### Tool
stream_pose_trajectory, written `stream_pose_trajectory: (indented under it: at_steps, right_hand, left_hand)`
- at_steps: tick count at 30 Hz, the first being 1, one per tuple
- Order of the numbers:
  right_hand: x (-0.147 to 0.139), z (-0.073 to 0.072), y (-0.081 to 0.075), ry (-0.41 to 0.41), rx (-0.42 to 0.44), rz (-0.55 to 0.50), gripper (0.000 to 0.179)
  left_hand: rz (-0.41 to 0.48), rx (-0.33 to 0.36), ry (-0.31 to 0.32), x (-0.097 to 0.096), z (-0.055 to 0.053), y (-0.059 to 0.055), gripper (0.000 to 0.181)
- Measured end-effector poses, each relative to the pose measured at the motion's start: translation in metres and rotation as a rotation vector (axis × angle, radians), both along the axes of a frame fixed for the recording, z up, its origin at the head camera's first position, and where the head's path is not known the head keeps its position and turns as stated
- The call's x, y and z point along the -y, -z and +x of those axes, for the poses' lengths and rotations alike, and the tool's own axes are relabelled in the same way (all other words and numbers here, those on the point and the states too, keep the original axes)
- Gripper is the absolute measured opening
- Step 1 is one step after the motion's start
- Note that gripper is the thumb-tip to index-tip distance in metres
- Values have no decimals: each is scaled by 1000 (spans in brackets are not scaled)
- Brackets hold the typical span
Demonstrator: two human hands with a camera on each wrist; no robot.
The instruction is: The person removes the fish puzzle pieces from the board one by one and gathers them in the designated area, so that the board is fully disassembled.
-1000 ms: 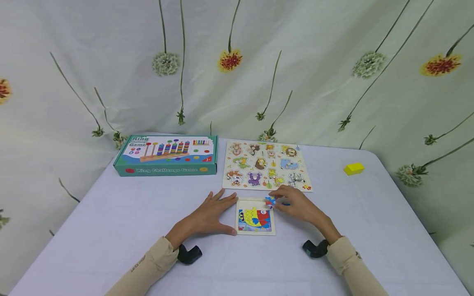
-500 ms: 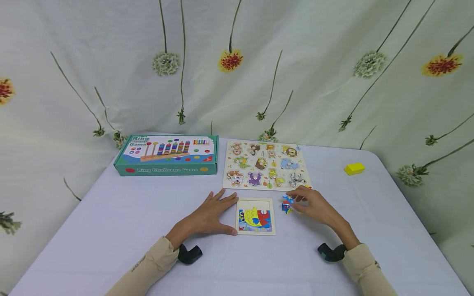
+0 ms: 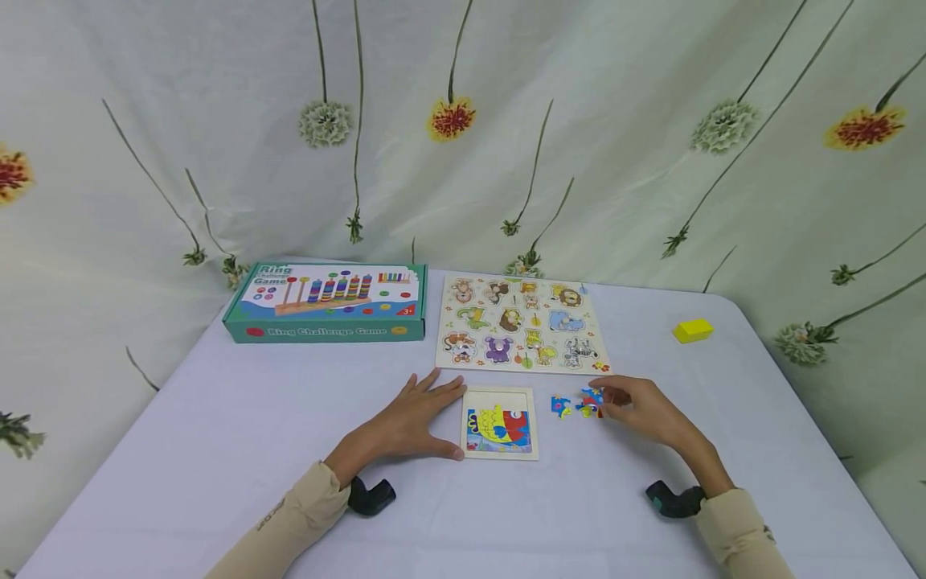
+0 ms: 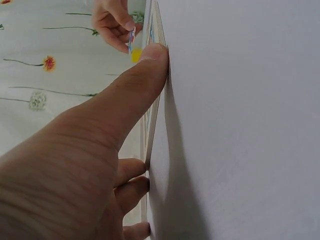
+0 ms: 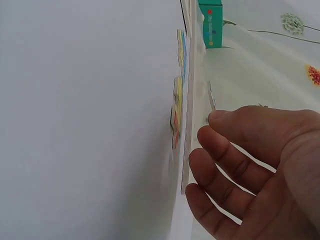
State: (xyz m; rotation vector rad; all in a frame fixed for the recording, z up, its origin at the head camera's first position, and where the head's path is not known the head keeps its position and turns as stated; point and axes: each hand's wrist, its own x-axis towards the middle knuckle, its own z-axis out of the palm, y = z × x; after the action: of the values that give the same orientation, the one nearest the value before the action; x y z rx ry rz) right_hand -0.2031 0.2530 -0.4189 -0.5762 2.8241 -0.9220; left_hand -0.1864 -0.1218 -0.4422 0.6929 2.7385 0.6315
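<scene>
My left hand (image 3: 408,418) lies with fingers spread beside a small wooden puzzle tray (image 3: 499,455), thumb at its near left corner and a fingertip at the far left one. Inside the tray, jigsaw pieces form the lower part of a yellow and red fish (image 3: 499,426); bare board shows above them. To the tray's right, my right hand (image 3: 644,410) pinches a blue and red jigsaw piece (image 4: 131,41) between thumb and finger. It is seen edge-on in the right wrist view. Loose jigsaw pieces (image 3: 560,406) lie on the table just left of and below that hand.
An animal peg puzzle board (image 3: 521,322) lies behind the tray. A green Ring Challenge Game box (image 3: 325,305) sits at the back left, and a yellow block (image 3: 692,330) at the back right. A flowered cloth (image 3: 615,161) hangs behind the white-covered table.
My right hand has moved right, away from over the tray, carrying the pinched piece past the loose pieces, which are now uncovered. My left hand has stayed in place.
</scene>
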Motion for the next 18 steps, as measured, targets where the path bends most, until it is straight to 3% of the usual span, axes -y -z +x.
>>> stream_pose_trajectory:
  at_steps: [18]
  right_hand:
    - [-32,5,5,51,35,72,32]
  left_hand:
    - [5,-2,12,0,1,-3,99]
